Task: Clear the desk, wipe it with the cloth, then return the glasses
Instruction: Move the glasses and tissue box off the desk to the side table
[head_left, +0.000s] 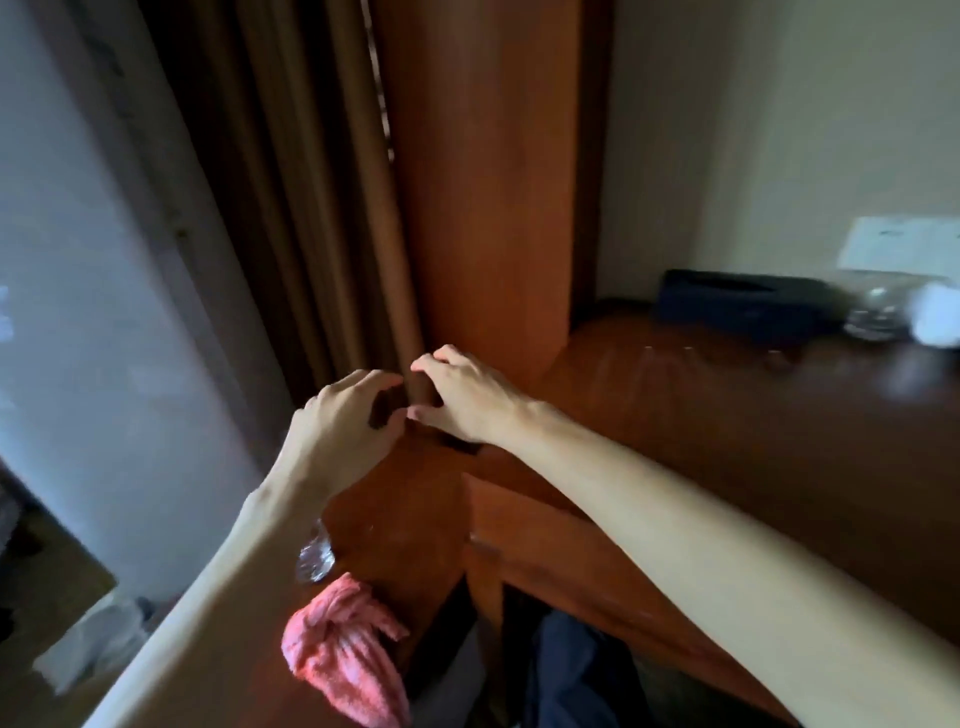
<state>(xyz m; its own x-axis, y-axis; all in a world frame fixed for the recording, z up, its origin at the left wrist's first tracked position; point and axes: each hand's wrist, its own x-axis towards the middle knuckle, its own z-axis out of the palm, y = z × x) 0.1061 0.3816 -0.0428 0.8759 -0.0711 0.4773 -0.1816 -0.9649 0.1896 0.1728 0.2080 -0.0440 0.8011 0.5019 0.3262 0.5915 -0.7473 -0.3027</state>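
My left hand (343, 421) and my right hand (462, 400) meet at the far left corner of the wooden desk (727, 441), beside the curtain. Both curl around a small dark object (383, 410); blur and shadow hide what it is. A crumpled pink cloth (343, 649) lies on the lower wooden surface (400, 519) under my left forearm. One clear glass (314, 558) stands on that surface just behind the cloth, partly hidden by my arm. More clear glassware (878, 312) stands at the desk's far right, blurred.
A dark tissue box (743, 306) sits at the back of the desk against the wall, with something white (935, 317) beside the glassware. A tall wooden panel (483, 182) and brown curtain (291, 208) rise behind my hands. A window is at the left.
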